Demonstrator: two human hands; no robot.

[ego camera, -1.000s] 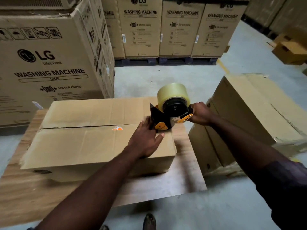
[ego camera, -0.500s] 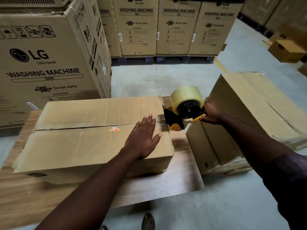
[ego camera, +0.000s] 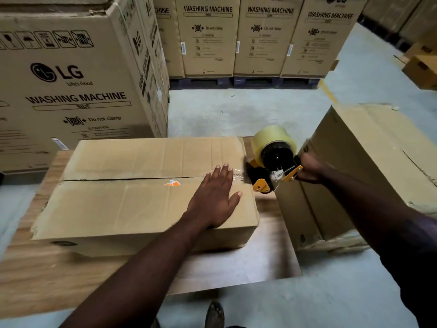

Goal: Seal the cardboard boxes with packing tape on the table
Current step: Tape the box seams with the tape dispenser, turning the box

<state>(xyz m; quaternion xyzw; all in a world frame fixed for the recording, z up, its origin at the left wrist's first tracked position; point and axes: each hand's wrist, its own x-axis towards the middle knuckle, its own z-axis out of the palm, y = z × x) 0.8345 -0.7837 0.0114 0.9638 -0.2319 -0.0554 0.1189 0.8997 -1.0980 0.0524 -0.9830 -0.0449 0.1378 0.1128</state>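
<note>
lying left-to-right, box seam [ego camera: 132,179] under flat left fingers [ego camera: 219,174]; right fingers [ego camera: 306,160] curled round tape dispenser [ego camera: 272,159]

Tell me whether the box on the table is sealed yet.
Not yet. The box flaps lie closed, but the centre seam is bare; tape reaches only its right end.

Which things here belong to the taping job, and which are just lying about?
Job: cardboard box on the table; tape dispenser at its right end; left hand flat on the box; right hand gripping the dispenser.
Lying about: washing machine cartons; large box on the floor, right; small box, far right.
</note>
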